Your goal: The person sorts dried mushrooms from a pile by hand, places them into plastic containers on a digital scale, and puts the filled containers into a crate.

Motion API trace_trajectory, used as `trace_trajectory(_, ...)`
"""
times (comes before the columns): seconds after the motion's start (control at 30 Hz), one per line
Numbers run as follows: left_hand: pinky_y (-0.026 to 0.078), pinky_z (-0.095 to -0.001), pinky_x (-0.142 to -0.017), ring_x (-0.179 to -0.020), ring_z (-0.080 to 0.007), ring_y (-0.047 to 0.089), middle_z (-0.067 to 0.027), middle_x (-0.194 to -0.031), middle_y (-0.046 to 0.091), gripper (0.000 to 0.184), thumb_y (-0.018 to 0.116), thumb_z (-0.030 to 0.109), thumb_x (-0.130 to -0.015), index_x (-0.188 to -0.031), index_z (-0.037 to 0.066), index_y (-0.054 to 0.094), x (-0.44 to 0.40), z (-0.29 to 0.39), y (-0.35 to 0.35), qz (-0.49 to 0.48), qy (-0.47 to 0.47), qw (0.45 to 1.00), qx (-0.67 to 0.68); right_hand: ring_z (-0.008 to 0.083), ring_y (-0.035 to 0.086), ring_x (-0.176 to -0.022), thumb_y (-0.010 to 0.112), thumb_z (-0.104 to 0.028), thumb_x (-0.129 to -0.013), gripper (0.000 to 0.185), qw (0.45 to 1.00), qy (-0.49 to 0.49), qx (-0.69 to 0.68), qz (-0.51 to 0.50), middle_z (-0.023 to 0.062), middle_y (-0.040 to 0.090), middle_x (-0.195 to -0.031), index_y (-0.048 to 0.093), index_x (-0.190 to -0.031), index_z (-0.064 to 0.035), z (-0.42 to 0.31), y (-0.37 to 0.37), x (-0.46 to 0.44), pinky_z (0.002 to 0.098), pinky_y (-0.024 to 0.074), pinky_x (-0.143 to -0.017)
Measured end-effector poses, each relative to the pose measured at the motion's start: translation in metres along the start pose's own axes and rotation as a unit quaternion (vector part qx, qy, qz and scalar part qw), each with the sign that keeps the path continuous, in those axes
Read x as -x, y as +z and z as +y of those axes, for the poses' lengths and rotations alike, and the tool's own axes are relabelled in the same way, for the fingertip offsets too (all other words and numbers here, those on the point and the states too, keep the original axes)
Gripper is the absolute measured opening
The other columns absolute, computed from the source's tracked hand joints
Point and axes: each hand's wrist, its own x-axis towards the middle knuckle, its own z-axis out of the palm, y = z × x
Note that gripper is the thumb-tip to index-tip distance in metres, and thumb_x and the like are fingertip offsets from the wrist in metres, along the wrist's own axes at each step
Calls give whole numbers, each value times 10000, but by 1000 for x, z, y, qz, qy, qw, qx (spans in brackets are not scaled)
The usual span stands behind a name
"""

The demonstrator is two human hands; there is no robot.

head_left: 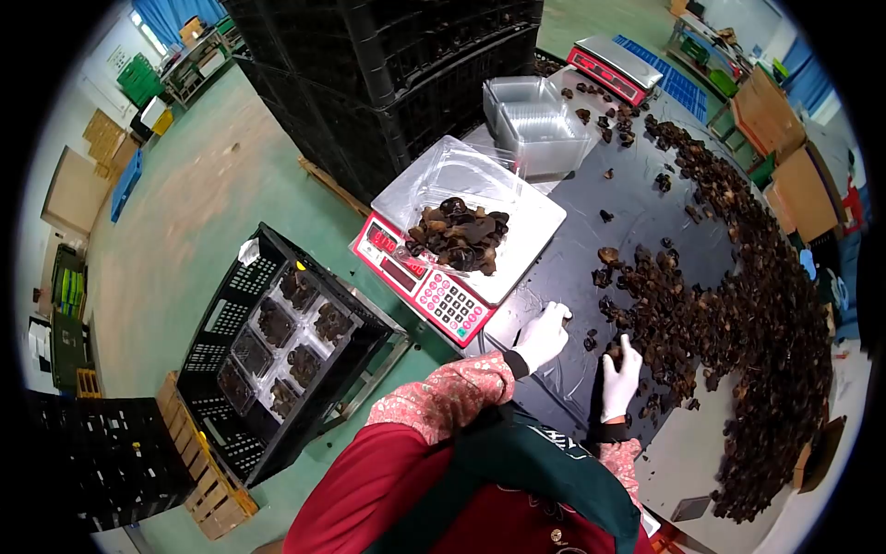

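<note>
Both my hands wear white gloves. My left hand is over the dark table just right of the scale, fingers stretched forward and slightly apart, with nothing visible in them. My right hand is at the near edge of a pile of dark dried wood ear mushrooms; a brown piece shows between its thumb and fingers. On the red and white weighing scale sits an open clear plastic box with a heap of wood ear mushrooms in it. The scale's red digits are lit.
Stacked clear boxes stand behind the scale, near a second scale. Tall black crates rise at the back. To the left, a black crate holds several filled boxes. More mushrooms spread along the table's right side.
</note>
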Motion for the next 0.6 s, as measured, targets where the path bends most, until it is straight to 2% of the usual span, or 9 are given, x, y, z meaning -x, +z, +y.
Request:
trace_trajectory(0.07, 522, -486, -723, -847, -397, 635, -145, -1030, 558, 243, 547, 61, -845, -1086, 92, 528, 7, 2, -4, -1, -1, 1000, 18, 238, 574, -989, 712, -98, -858, 543, 995, 77, -58, 18, 94, 587, -1093, 551, -1376, -69, -2, -12, -14, 327, 447, -942)
trace_trajectory(0.1, 517, -488, -723, -862, -408, 626, -140, -1043, 558, 251, 535, 53, -848, -1094, 105, 526, 10, 3, -6, -6, -1, 999, 37, 142, 568, -866, 659, -137, -913, 410, 973, 145, -174, 55, 27, 602, -1004, 605, -1311, -54, -3, -11, -21, 276, 477, -794)
trace_trajectory(0.2, 507, -420, -689, -797, -318, 640, -111, -1026, 585, 300, 527, 71, -874, -1167, 129, 556, 18, -19, 7, 24, 37, 994, 103, 2, 477, -660, 574, -236, -980, 280, 826, 311, -467, -60, -65, 589, -833, 661, -1209, -101, -34, -32, -46, 188, 359, -541)
trace_trajectory(0.23, 505, -384, -650, -739, -266, 640, -94, -996, 591, 347, 509, 56, -879, -1212, 135, 562, 18, -26, 11, 42, 73, 986, 143, 38, 509, -706, 563, -248, -991, 301, 738, 353, -563, -116, -34, 605, -906, 649, -1216, -67, -39, -26, -58, 202, 390, -568)
trace_trajectory(0.3, 482, -297, -591, -648, -148, 583, -62, -949, 581, 448, 449, 27, -875, -1291, 145, 568, 25, -16, -12, -73, -41, 964, 254, 70, 550, -789, 578, -216, -983, 301, 653, 369, -635, -182, 3, 614, -998, 635, -1214, -31, -99, -15, -78, 200, 428, -639)
trace_trajectory(0.4, 482, -257, -578, -606, -110, 548, -35, -842, 578, 495, 368, -7, -856, -1290, 86, 589, 40, -14, -28, -180, -137, 906, 357, 99, 583, -910, 600, -71, -928, 257, 806, 32, -523, -277, 29, 623, -1081, 652, -1176, -30, -167, 12, -96, 223, 465, -797)
trace_trajectory(0.5, 466, -266, -540, -614, -109, 546, -16, -802, 548, 345, 435, 48, -913, -1214, 62, 603, 61, -32, -23, -204, -162, 874, 411, 162, 613, -962, 583, 56, -848, 290, 829, 48, -463, -310, 70, 643, -1079, 679, -1101, -47, -283, 18, -99, 288, 481, -876)
trace_trajectory(0.57, 469, -278, -544, -602, -110, 561, -20, -756, 566, 111, 481, 82, -932, -974, 43, 576, 68, -41, -26, -227, -139, 851, 452, 249, 615, -1005, 577, 42, -837, 282, 862, -345, -354, -113, 111, 643, -1049, 666, -1092, -40, -297, 86, -103, 322, 483, -889)
trace_trajectory(0.6, 470, -281, -548, -590, -114, 566, -21, -737, 581, 96, 496, 96, -934, -944, 43, 575, 70, -44, -29, -224, -132, 864, 432, 276, 594, -1047, 587, -11, -855, 276, 852, -414, -294, -132, 117, 634, -1071, 652, -1121, -47, -307, 99, -105, 347, 465, -921)
